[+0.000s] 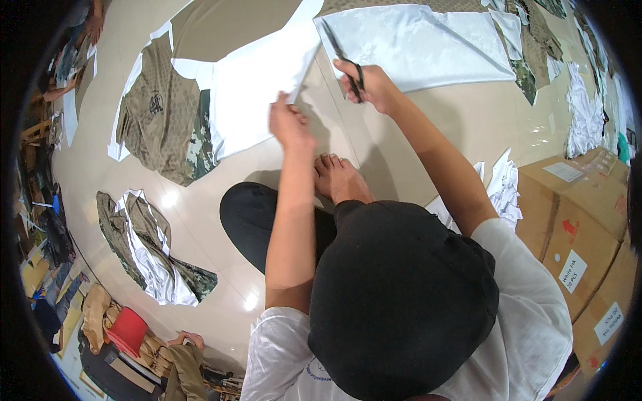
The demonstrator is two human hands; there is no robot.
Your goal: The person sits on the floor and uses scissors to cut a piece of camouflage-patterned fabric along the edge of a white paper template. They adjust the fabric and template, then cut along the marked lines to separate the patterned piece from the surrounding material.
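Observation:
White fabric (261, 87) lies spread on the pale tiled floor. My left hand (289, 123) pinches its near edge and lifts it slightly. My right hand (368, 83) holds black scissors (342, 59), blades pointing away along the gap between this sheet and a second white sheet (414, 43). A bare foot (338, 177) rests just below both hands.
Olive patterned garment pieces (160, 113) lie to the left, with a crumpled pile (150, 250) lower left. Cardboard boxes (578, 227) stand at the right beside white scraps (505, 187). More fabric (585, 110) lies far right. Another person's hand (187, 339) shows at the bottom.

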